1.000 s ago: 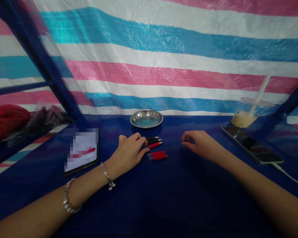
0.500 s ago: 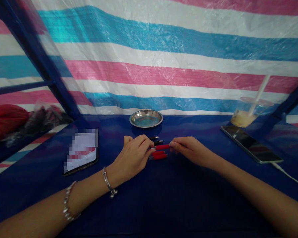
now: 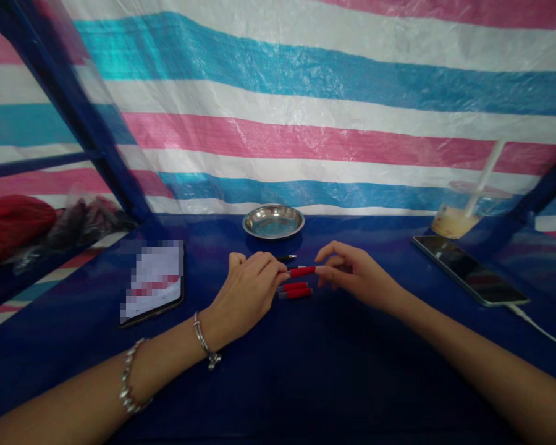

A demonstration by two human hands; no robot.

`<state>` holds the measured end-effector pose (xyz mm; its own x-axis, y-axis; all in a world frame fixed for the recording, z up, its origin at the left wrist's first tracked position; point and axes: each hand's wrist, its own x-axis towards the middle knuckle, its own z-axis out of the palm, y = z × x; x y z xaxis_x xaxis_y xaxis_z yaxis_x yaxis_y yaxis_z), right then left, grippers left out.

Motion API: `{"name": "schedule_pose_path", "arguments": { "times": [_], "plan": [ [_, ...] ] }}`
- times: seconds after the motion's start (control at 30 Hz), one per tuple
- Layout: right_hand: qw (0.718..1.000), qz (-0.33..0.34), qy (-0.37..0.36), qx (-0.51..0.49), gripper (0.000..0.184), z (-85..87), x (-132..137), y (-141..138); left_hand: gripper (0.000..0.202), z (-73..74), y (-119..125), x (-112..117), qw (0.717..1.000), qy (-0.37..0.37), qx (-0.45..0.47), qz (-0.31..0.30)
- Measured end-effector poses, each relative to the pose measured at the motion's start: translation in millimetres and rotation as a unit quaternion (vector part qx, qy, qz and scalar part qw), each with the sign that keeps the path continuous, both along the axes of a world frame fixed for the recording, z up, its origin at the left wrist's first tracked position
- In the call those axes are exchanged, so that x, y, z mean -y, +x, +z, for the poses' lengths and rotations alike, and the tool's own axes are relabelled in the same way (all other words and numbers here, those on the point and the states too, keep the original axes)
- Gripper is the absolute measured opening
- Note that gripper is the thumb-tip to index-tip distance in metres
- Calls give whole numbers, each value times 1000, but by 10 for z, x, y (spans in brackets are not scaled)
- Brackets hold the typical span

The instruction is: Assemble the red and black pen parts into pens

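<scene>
A striped plastic sheet (image 3: 306, 80) in blue, white and pink hangs at 12 o'clock behind a dark blue table (image 3: 306, 383). Taking the red pen (image 3: 303, 271) as the centre of the dial, it lies crosswise between the two hands near the middle of the tabletop. The left hand (image 3: 252, 287), between 8 and 9 o'clock, pinches the pen's left end, its fingers curled close together. The right hand (image 3: 361, 275) sits at 3 o'clock with its forefinger raised apart from the thumb; the thumb tip is at the pen's right end, but whether it grips there I cannot tell.

Just beside the pen, at 6 o'clock, two short red pieces (image 3: 299, 293) lie side by side. At 10 o'clock a black pen (image 3: 286, 257) is partly hidden by the left fingers. A shiny metal dish (image 3: 273, 231) stands at 11 o'clock. A bangle (image 3: 204, 340) and a beaded bracelet (image 3: 127, 377) circle the left arm at 8 o'clock. Well apart at 9 o'clock lies a phone with a lit, pixelated screen (image 3: 160, 272); at 3 o'clock lies a dark-screened phone (image 3: 467, 272) with a white cable (image 3: 542, 329). Near that phone, towards 2 o'clock, stands a clear cup (image 3: 456, 225) with a straw (image 3: 486, 176).
</scene>
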<state>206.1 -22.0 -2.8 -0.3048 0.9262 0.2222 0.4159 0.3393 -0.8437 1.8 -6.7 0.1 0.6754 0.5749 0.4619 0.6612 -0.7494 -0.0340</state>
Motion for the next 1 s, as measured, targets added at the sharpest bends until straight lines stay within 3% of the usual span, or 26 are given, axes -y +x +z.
{"name": "schedule_pose_path", "arguments": {
  "times": [0.13, 0.33, 0.57, 0.73, 0.87, 1.0],
  "plan": [
    [997, 22, -31, -60, 12, 14, 1, -12, 20, 4, 2, 8, 1000, -6, 7, -12],
    [998, -1, -9, -64, 12, 18, 1, -14, 19, -2, 10, 1, 1000, -17, -2, -7],
    [997, 23, -36, -68, 10, -1, 2, -29, 16, 8, 12, 16, 1000, -20, -2, -9],
    [995, -15, 85, 39, 7, 3, 32, -20, 15, -5, 12, 9, 1000, -27, -6, -1],
    [963, -33, 217, 155, 5, 37, 64, 0, 15, -16, 17, -9, 999, -39, 1, 11],
    [929, -53, 293, 218, 4, 83, 41, 72, 16, -26, 4, -42, 998, -57, 6, 19]
  ]
}}
